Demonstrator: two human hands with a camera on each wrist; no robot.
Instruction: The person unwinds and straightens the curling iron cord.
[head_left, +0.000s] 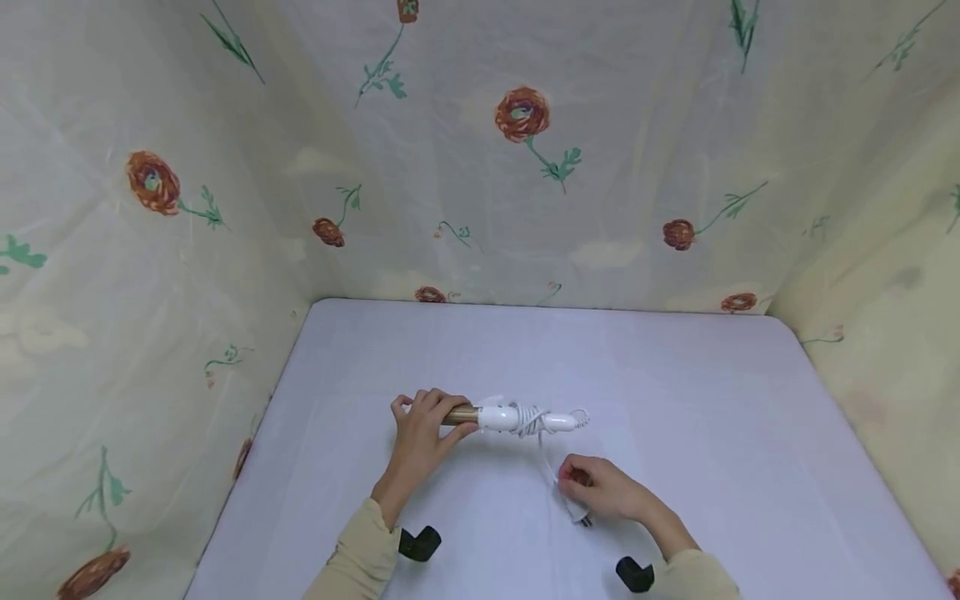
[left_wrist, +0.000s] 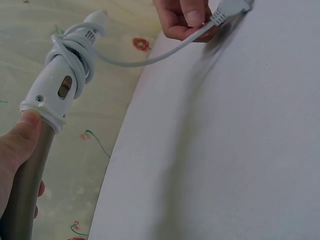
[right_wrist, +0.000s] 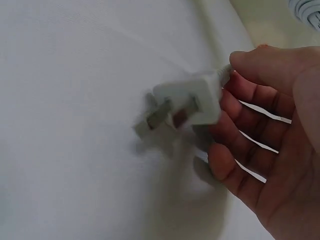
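Note:
My left hand [head_left: 426, 433] grips the bronze-coloured barrel [left_wrist: 31, 180] of what looks like a curling iron, its thumb lying against the white collar. The white handle [head_left: 498, 418] points right, raised over the table, with a white power cord [left_wrist: 75, 60] wound round it in several loops. From the loops a loose length of cord runs to my right hand [head_left: 603, 487]. There the thumb and forefinger pinch the cord right behind the two-prong plug [right_wrist: 187, 97]. The plug's prongs point away from the palm, close above the tabletop.
A white-covered table [head_left: 675, 375] lies beneath both hands. Floral-patterned sheeting [head_left: 600, 225] rises behind it and along both sides. Black curved pieces [head_left: 422, 544] show at both sleeves.

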